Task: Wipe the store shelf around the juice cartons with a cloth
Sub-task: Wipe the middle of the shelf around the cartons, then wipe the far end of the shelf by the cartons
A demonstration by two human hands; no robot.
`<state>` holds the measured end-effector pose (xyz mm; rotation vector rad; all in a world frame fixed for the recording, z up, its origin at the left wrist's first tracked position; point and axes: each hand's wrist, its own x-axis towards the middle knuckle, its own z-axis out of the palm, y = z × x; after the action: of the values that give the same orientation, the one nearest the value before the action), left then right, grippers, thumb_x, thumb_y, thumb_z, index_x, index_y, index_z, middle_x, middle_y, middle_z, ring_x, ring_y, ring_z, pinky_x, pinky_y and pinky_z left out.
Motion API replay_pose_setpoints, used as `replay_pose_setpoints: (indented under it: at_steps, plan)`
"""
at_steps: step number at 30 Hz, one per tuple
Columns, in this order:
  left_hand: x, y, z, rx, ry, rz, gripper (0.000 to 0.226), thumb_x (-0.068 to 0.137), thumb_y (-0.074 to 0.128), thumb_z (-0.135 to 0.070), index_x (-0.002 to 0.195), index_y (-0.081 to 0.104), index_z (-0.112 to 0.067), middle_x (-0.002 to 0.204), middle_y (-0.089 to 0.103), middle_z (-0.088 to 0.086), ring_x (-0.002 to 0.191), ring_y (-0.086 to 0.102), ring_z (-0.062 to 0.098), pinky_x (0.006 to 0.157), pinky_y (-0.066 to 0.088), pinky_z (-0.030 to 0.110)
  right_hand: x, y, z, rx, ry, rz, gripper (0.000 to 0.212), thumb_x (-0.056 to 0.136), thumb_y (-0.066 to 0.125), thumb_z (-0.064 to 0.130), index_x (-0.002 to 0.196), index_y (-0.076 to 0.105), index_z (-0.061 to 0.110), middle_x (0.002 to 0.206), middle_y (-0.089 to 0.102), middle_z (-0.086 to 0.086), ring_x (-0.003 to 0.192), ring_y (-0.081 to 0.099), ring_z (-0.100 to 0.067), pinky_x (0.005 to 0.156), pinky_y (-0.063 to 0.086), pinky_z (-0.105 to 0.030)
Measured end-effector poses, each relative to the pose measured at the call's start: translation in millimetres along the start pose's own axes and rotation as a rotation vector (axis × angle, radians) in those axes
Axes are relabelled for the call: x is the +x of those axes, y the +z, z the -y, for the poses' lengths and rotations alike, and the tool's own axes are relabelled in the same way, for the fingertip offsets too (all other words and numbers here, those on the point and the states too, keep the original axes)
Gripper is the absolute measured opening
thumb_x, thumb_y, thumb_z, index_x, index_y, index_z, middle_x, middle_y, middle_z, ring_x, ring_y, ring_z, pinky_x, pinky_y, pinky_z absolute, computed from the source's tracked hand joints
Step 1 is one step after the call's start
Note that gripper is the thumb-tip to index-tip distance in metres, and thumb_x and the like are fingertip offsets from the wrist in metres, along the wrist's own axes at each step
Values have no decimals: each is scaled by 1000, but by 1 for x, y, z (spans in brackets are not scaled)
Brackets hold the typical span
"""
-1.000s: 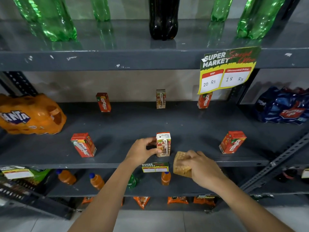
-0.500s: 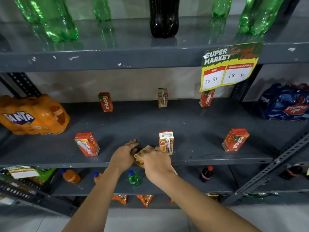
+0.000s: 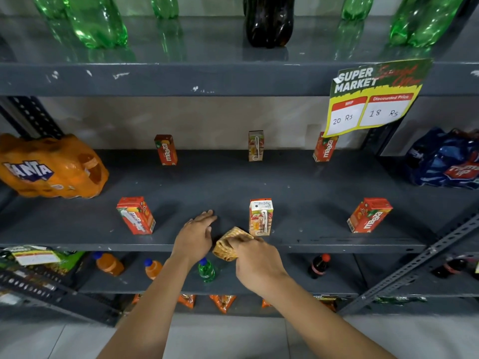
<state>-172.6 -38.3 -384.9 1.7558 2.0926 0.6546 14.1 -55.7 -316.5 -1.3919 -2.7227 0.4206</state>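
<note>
The grey middle shelf [image 3: 233,182] carries several small juice cartons in two rows. A carton [image 3: 260,216] stands upright at the front centre, with another carton [image 3: 135,215] to its left and a tilted one [image 3: 369,215] to its right. My right hand [image 3: 256,260] grips a folded tan cloth [image 3: 228,244] pressed on the shelf's front edge, just left of the centre carton. My left hand [image 3: 195,234] lies flat on the shelf beside the cloth, fingers extended, holding nothing.
An orange Fanta pack [image 3: 49,167] sits at the shelf's left end and a blue bottle pack [image 3: 445,161] at the right. Green and dark bottles stand on the shelf above. A price sign [image 3: 373,97] hangs from its edge. Small bottles stand on the shelf below.
My left hand let go of the centre carton and came down flat on the shelf to its left. My right hand brought the cloth left onto the shelf edge.
</note>
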Motion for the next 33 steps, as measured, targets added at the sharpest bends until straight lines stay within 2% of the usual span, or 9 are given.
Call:
replay_pose_setpoints:
  at_steps: [7,12,17,20,22,24,28,31,33]
  plan:
    - [-3,0,-3,45,20,-12,47,95,41,-6,140,45,-18,153,35,-4,143,26,13,119,18,34,9,-22,-9,-132,-31,128,42,84,54,10,123,57,26,115,66,-6,104,61,-30,75,51,-38]
    - [-5,-4,-1,0,14,89,45,101,35,-19,145,36,-21,157,25,-6,146,16,11,120,7,30,18,-32,-17,-286,-67,299,48,85,56,4,130,55,23,123,62,-8,112,55,-31,79,51,-41]
    - [-5,-4,0,9,10,95,45,101,35,-21,146,35,-21,157,24,-6,146,15,9,119,6,29,16,-36,-25,-322,-74,336,47,84,55,5,127,57,23,122,63,-5,109,58,-29,75,52,-39]
    - [-7,-3,-1,22,12,80,46,100,37,-20,146,34,-22,157,24,-7,146,15,9,119,5,29,10,-41,-37,-306,-38,359,48,87,51,7,130,54,27,128,61,-2,115,56,-28,80,51,-39]
    - [-8,-2,-1,40,15,80,47,100,37,-20,147,32,-23,158,22,-8,146,14,9,120,5,28,5,-47,-45,-331,24,391,46,88,49,9,129,55,30,124,62,0,112,58,-25,76,48,-35]
    - [-9,-2,-3,56,17,79,48,100,37,-21,147,30,-23,158,21,-8,146,13,9,119,4,27,-1,-55,-53,-420,117,432,37,89,50,14,123,60,26,118,64,1,107,60,-23,72,45,-31]
    - [-10,-1,-5,82,4,75,48,100,37,-21,148,28,-23,158,19,-8,147,13,10,119,3,28,-7,-67,-65,-470,253,380,25,90,52,14,112,64,17,112,65,-1,105,59,-23,71,41,-29]
    - [-11,0,-8,105,-27,46,48,100,37,-22,147,30,-24,158,22,-9,146,16,11,119,6,29,-4,-61,-65,-388,218,291,34,88,57,14,121,62,23,118,64,-2,112,55,-25,78,47,-35]
    - [-9,1,-16,156,-59,3,46,99,38,-22,145,36,-24,155,30,-8,144,26,13,118,16,31,-6,-53,-69,-352,214,342,40,87,57,9,123,62,25,123,63,-2,116,54,-26,86,49,-38]
